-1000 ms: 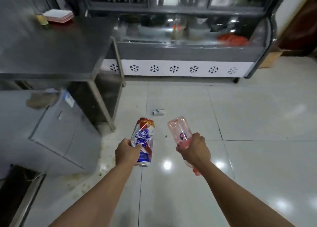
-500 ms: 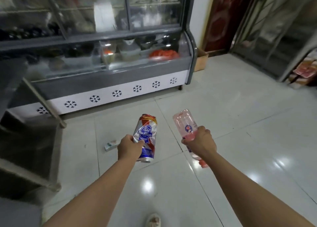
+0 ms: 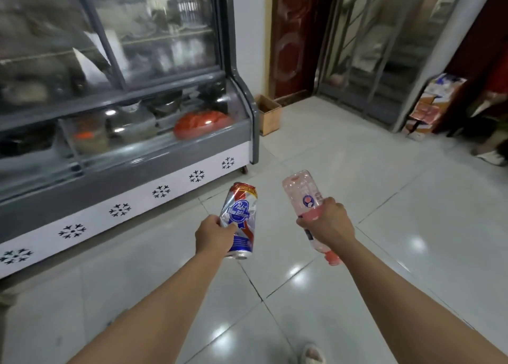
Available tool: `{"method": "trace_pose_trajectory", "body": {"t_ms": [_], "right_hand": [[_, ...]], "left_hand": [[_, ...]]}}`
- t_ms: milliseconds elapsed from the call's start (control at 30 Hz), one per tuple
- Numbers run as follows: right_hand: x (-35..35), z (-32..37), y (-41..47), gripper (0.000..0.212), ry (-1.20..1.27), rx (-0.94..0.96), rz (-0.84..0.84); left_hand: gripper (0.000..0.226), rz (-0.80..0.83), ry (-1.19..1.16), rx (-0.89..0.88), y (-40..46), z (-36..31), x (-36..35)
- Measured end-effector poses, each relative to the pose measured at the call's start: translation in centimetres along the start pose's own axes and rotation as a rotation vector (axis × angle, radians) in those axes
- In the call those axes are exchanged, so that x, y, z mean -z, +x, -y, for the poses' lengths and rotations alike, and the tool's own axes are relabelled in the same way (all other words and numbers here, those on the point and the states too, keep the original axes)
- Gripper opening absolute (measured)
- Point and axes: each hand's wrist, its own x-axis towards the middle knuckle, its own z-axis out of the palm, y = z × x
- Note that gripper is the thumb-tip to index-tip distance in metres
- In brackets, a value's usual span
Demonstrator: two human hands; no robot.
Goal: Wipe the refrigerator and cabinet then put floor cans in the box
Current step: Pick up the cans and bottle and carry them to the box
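Hands: both full as I stand on the tiled floor (image 3: 412,226) beside the refrigerated display case (image 3: 123,149); my arms reach forward at about the same height.
Left hand (image 3: 213,237): my fingers wrap the lower half of a dented Pabst Blue Ribbon can (image 3: 239,218), held tilted, its far end leaning away from me.
Right hand (image 3: 331,225): I grip a clear plastic bottle (image 3: 303,198) with a pink label around its middle, base pointing away and pink cap end toward me, below my wrist.
Box: an open cardboard box (image 3: 268,115) sits on the floor at the far corner of the display case, against the wall next to a dark red door (image 3: 294,39); well apart from what I carry.
Step in hand, as I judge it: carrying both items over to that box.
Doing it well: I should walk past the case's end, keep a firm hold on the crumpled can so it does not slip, bring each hand over the opening, and let go low so nothing bounces out.
Also in view: stacked cartons (image 3: 437,102) by the glass doors at right.
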Motion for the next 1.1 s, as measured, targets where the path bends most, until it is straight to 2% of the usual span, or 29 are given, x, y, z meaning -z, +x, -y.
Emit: {"method": "trace_pose_trajectory", "body": {"t_ms": [200, 433, 700, 867, 1100], "right_hand": [[5.4, 0.1, 15.1, 0.066, -0.008, 0.017, -0.01], [10.2, 1.7, 30.1, 0.065, -0.005, 0.036, 0.019], [12.2, 5.3, 47.1, 0.062, -0.03, 0.041, -0.003], [13.6, 8.7, 58.4, 0.063, -0.031, 0.016, -0.026], [14.1, 12.9, 73.6, 0.064, -0.037, 0.022, -0.02]], "left_hand": [[0.03, -0.032, -0.041, 0.006, 8.0, -10.6, -8.4], [0.024, -0.045, -0.086, 0.005, 16.5, -21.2, -15.9], [0.026, -0.079, -0.101, -0.003, 30.7, -30.4, -22.6], [0.02, -0.045, -0.077, 0.0, 40.7, -36.6, -26.2], [0.025, -0.022, -0.111, 0.019, 53.2, -45.0, -30.4]]}}
